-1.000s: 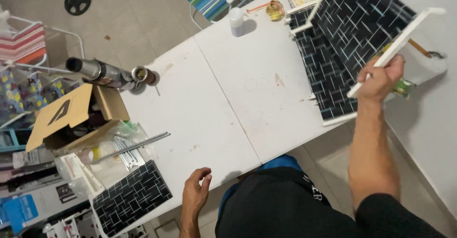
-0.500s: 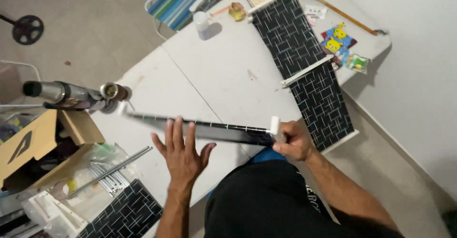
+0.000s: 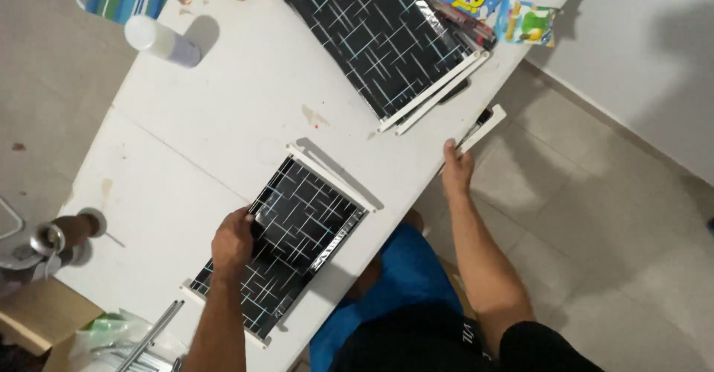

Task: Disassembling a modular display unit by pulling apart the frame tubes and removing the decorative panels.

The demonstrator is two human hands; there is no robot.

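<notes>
Since half a second ago, the black patterned panel (image 3: 297, 246) has come down flat on the white worktop (image 3: 223, 119), its long axis running diagonally toward the near edge. Left hand (image 3: 234, 242) presses on its left rim, fingers curled over it. Right hand (image 3: 455, 165) grips a white strip (image 3: 476, 128) past the worktop's edge, well apart, over open floor.
</notes>
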